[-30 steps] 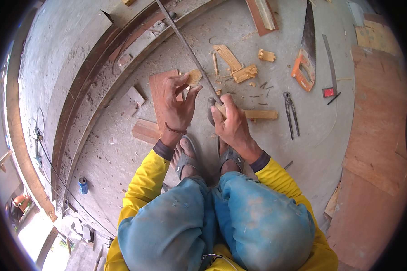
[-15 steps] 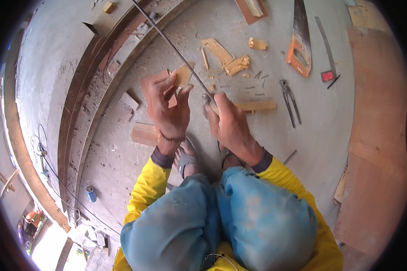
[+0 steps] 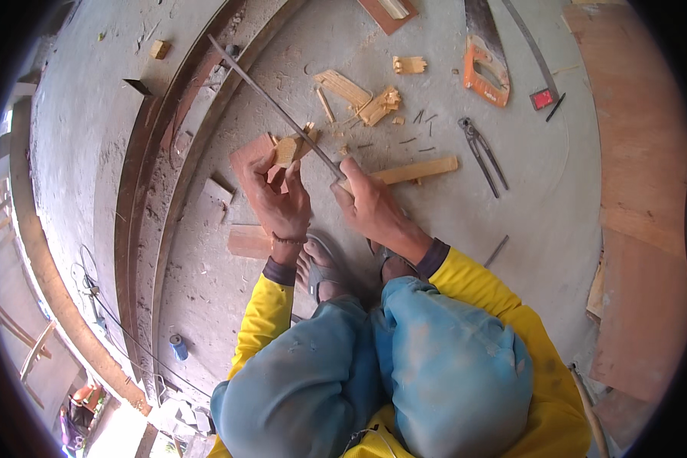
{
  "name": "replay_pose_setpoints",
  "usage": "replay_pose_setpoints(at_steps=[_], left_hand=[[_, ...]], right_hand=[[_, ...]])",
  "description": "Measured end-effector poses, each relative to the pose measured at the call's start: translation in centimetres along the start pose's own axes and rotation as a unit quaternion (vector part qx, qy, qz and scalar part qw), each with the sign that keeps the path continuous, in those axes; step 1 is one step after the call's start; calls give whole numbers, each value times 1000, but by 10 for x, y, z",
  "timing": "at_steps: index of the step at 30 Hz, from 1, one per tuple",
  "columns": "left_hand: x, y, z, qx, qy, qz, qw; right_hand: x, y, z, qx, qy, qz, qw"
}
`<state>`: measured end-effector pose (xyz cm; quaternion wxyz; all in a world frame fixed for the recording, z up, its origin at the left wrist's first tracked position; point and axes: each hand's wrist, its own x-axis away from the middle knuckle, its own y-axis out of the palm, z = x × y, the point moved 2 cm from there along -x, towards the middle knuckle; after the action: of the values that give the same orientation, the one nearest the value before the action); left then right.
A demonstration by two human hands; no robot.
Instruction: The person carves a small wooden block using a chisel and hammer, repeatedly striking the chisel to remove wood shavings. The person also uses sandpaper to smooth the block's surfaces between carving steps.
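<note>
In front of my feet my left hand [image 3: 284,200] pinches a small block of light wood [image 3: 288,151] between thumb and fingers. The block's upper end looks split and rough. My right hand [image 3: 370,197] is closed round the near end of a long, narrow dark metal blade [image 3: 271,103], seen almost edge-on; its handle is hidden in my fist. The blade slants up and to the left, passing just right of the block. Whether the two touch, I cannot tell. A pale wooden strip [image 3: 420,169] lies on the floor just beyond my right hand.
Split wood pieces [image 3: 378,105] and several nails lie ahead. To the right are pincers [image 3: 483,156], an orange-handled saw [image 3: 487,72] and a square [image 3: 540,95]. A reddish board [image 3: 250,156] lies beneath my left hand. A curved channel [image 3: 149,160] runs along the left; plywood [image 3: 641,153] borders the right.
The blade has swung lower and to the left, and its tip now shows. My left hand has turned the wood block so its end faces up. The view has shifted slightly.
</note>
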<state>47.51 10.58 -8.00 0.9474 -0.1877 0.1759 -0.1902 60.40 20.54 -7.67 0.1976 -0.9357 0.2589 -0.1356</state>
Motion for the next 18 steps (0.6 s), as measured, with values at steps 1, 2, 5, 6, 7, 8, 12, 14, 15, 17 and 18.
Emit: replay_pose_setpoints(at_steps=[1,2,5,6,7,8,12,14,15,17,18], left_hand=[[0,-2,0,-3,0,-6,1000],[-4,-3,2,-6,2,-12,1000],[-8,-4,0,6,8,-9,1000],[-9,-5,-1,15,11,-5,1000],[-9,-6,-4,21,12,0,1000],[-9,-7,-7,27,12,4,1000],[-8,-6,-6,26,28,-4,999],[-2,-8,-4,15,0,-6,1000],[-1,-9,-4,11,-13,-6,1000],[-1,-6,-7,35,6,13,999],[-1,-4,-8,48,15,23,998]], right_hand=[[0,4,3,-20,-16,22,999],[-3,6,6,-40,-32,45,998],[-3,3,3,-50,-26,34,998],[-4,-2,-4,-44,-16,18,999],[-5,-6,-12,-35,-31,30,998],[-5,-10,-19,-26,-45,43,998],[-5,-7,-14,26,-112,82,990],[0,-1,3,32,-38,30,998],[2,0,11,36,-2,5,999],[8,-4,17,15,8,11,1000],[9,-5,17,5,14,14,1000]])
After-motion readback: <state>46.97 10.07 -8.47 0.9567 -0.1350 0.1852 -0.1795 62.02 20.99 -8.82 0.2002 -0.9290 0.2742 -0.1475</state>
